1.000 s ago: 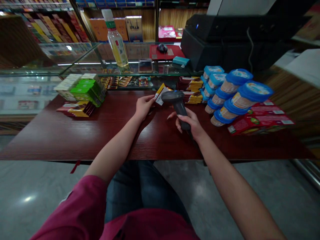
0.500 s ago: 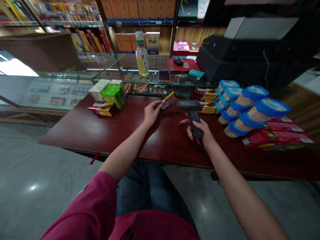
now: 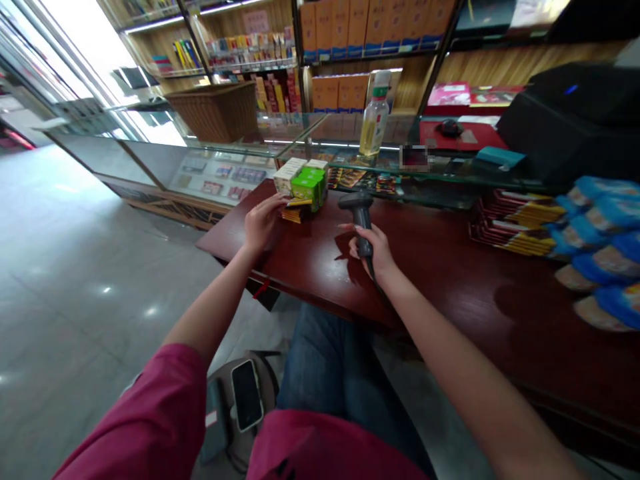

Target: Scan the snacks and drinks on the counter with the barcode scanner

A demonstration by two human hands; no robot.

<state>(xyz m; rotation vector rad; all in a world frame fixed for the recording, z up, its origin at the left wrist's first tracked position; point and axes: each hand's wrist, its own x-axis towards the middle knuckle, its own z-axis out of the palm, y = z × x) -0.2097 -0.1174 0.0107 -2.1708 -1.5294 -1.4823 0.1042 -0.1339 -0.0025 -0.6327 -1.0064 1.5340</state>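
A flat, yellow-edged packet (image 3: 301, 202) is pinched at one end by the left hand (image 3: 261, 223), at a small stack (image 3: 292, 217) beside green boxes (image 3: 306, 181). A dark scanner (image 3: 363, 223) is gripped, handle enclosed, by the right hand (image 3: 377, 252). The packet is judged light, slick and snappable, best held by its edges; the scanner, rigid, by its handle.

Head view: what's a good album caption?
Right hand grips a dark handheld scanner; left hand at stacked packets beside green boxes.
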